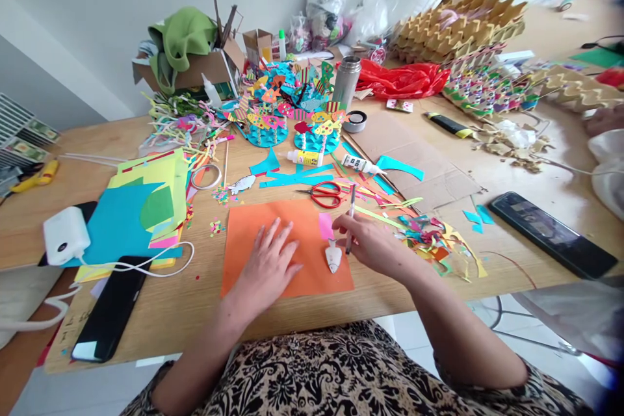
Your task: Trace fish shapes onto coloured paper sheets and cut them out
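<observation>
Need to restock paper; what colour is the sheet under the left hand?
The sheet is orange; it shows best in the head view.

Left hand (271, 260) on orange paper (307, 227); right hand (368, 240) holds pen (351, 204).

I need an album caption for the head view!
Left hand on orange paper, right hand holding pen beside white fish cutout.

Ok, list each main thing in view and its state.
Left hand: open, on the orange sheet
Right hand: closed on the pen
Pen: near upright
Orange sheet: flat
Fish cutout: lying on the orange sheet
Red-handled scissors: lying flat, apparently closed
Metal flask: standing upright
Yellow-labelled bottle: on its side
Red plastic bag: crumpled
Egg trays at back: stacked
Phone at right: lying flat
</observation>
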Demonstrator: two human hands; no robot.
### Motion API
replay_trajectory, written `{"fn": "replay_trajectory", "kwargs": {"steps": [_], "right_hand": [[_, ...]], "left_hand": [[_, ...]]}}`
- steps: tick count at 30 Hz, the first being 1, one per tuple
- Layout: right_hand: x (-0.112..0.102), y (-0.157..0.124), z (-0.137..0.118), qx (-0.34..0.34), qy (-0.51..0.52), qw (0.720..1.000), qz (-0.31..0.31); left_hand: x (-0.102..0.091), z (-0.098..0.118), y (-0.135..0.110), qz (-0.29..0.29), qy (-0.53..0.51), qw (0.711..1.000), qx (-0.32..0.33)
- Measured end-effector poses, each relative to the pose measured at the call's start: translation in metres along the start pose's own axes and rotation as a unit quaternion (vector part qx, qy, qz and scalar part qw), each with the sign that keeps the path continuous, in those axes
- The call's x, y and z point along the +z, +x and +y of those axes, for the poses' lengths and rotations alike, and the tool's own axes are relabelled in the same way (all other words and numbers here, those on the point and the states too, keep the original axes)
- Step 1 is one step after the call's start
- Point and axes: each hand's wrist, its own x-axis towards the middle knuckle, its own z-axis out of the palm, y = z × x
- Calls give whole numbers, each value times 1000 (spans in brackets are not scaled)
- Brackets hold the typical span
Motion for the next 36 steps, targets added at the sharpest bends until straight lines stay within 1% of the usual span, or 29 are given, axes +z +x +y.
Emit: {"fn": "replay_trajectory", "kwargs": {"steps": [2,3,6,9,11,15,19,24,27,30,33,36], "right_hand": [[-7,-3,4,0,28,999,36],[-9,-4,4,-7,37,998,43],[-9,-8,3,-46,41,997,44],[0,-11,0,-79,37,995,52],[7,-12,-1,-85,34,994,52],[19,-11,-2,-65,-1,997,31],[25,-7,-1,-51,-39,998,11],[27,-2,2,-40,-25,999,4],[28,0,4,-26,25,999,8],[28,1,4,1,113,994,10],[21,1,3,2,206,978,9],[6,-2,2,-2,285,958,26]], "left_hand": [[-2,10,0,8,-24,999,40],[-1,16,0,11,-38,997,61],[5,28,0,12,-66,993,97],[11,33,-2,4,-74,993,95],[13,34,-4,-5,-77,993,93],[13,34,-10,-14,-66,994,82],[14,34,-13,-12,-46,996,70],[17,36,-13,4,-24,996,80],[17,37,-14,11,-10,996,91],[18,37,-16,10,3,995,103],[19,37,-17,12,8,994,108],[17,38,-17,45,-16,994,101]]}}
